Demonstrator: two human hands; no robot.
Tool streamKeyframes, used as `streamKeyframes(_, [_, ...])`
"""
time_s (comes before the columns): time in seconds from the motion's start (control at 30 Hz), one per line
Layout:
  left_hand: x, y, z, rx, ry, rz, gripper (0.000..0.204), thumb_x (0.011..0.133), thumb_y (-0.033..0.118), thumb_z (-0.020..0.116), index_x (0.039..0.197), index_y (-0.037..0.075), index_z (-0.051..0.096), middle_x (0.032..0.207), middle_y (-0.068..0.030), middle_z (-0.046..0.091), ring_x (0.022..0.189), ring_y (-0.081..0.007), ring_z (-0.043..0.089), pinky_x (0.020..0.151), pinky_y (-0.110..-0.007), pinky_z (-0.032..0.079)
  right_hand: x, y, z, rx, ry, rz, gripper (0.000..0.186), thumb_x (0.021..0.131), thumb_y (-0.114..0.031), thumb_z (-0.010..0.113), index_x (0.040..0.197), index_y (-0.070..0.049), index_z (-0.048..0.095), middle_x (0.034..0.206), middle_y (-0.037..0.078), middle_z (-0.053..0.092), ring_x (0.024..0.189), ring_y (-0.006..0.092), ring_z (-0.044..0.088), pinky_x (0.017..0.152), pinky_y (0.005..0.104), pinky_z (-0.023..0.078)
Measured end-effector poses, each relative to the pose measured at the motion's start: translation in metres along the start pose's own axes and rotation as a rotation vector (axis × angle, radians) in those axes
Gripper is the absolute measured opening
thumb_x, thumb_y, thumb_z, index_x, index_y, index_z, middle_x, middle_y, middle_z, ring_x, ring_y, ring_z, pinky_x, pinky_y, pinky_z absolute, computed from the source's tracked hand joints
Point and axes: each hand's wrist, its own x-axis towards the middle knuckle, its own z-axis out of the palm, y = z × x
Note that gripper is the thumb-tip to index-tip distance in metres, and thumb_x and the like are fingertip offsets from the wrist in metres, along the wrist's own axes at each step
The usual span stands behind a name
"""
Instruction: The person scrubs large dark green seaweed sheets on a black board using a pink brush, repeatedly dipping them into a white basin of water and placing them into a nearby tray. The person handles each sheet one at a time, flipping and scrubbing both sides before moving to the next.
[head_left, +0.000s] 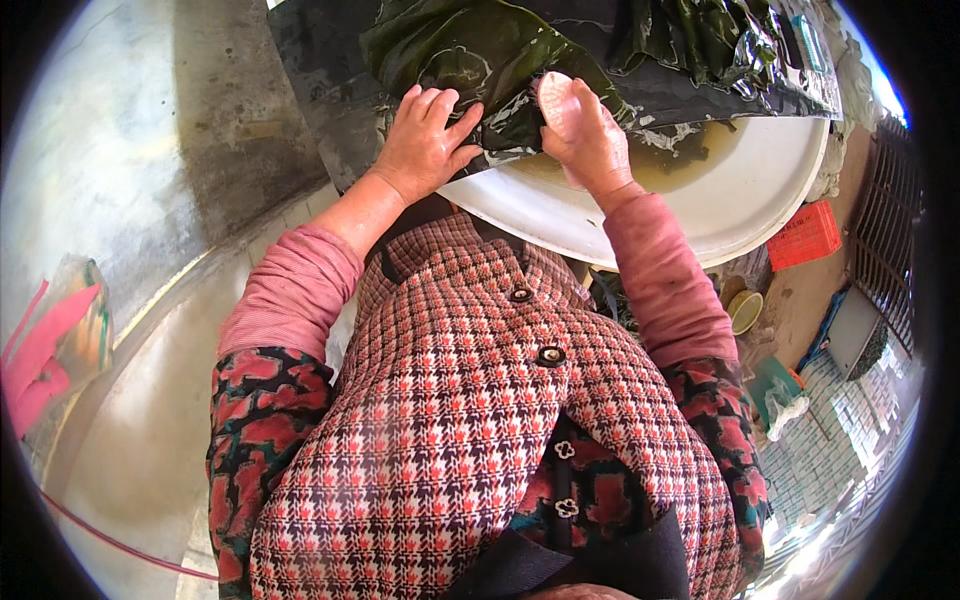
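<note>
A broad, wet, dark green leaf [455,45], like kelp, lies across a dark board [320,75]. My left hand [422,143] rests on the near part of the leaf with its fingers spread. To its right, my right hand [600,150] grips a pink scrub brush [556,103], held against the leaf's right side. The brush's bristles are mostly hidden beneath its back. Below the board's near edge sits a large white basin [780,170] with murky, yellowish water in it.
More dark green leaves [690,40] are heaped at the board's far right, beside a turquoise brush [808,42]. A red plastic basket [804,236] and a yellowish bowl [745,311] are right of the basin. Pink gloves [45,355] hang at far left.
</note>
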Motion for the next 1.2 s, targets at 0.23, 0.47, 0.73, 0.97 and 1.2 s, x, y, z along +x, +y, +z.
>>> streamKeyframes(0.23, [-0.012, 0.011, 0.006, -0.034, 0.025, -0.155, 0.052, 0.074, 0.031, 0.077, 0.121, 0.014, 0.062, 0.126, -0.0173, 0.046, 0.118, -0.0377, 0.045, 0.105, -0.056, 0.033, 0.017, -0.059, 0.018, 0.092, -0.046, -0.323, 0.066, 0.071, -0.032, 0.072, 0.128, -0.008, 0.051, 0.100, 0.020, 0.066, 0.091, 0.0374, 0.066, 0.079, 0.0422, 0.055])
streamKeyframes(0.47, [-0.018, 0.022, 0.011, -0.007, 0.070, -0.274, 0.051, 0.076, 0.034, 0.076, 0.123, 0.020, 0.063, 0.129, -0.0187, 0.044, 0.121, -0.0397, 0.043, 0.104, -0.058, 0.033, 0.060, -0.034, -0.001, -0.279, -0.053, -0.240, 0.077, 0.070, -0.034, 0.071, 0.140, -0.014, 0.045, 0.097, 0.020, 0.063, 0.083, 0.0379, 0.067, 0.073, 0.0452, 0.056])
streamKeyframes(0.73, [-0.022, 0.021, 0.009, -0.008, 0.039, -0.325, 0.044, 0.076, 0.036, 0.075, 0.114, 0.017, 0.065, 0.127, -0.0173, 0.046, 0.122, -0.0379, 0.042, 0.105, -0.059, 0.031, 0.064, -0.059, 0.028, -0.102, -0.236, -0.435, 0.077, 0.064, -0.034, 0.076, 0.134, -0.013, 0.050, 0.090, 0.020, 0.065, 0.078, 0.0365, 0.068, 0.070, 0.0442, 0.057])
streamKeyframes(0.97, [-0.016, 0.020, 0.008, 0.017, 0.034, -0.287, 0.046, 0.077, 0.036, 0.073, 0.117, 0.015, 0.064, 0.131, -0.0186, 0.047, 0.125, -0.0384, 0.042, 0.104, -0.060, 0.030, 0.089, -0.063, 0.032, -0.046, -0.203, -0.321, 0.064, 0.070, -0.031, 0.068, 0.129, -0.010, 0.054, 0.097, 0.021, 0.066, 0.084, 0.0369, 0.067, 0.076, 0.0418, 0.055])
streamKeyframes(1.2, [-0.016, 0.019, 0.008, 0.005, -0.042, -0.265, 0.053, 0.078, 0.034, 0.070, 0.125, 0.010, 0.059, 0.133, -0.0182, 0.048, 0.128, -0.0338, 0.042, 0.106, -0.058, 0.028, 0.107, -0.099, 0.040, 0.008, -0.371, -0.293, 0.048, 0.072, -0.036, 0.064, 0.113, -0.011, 0.060, 0.094, 0.019, 0.068, 0.095, 0.0351, 0.065, 0.084, 0.0439, 0.051])
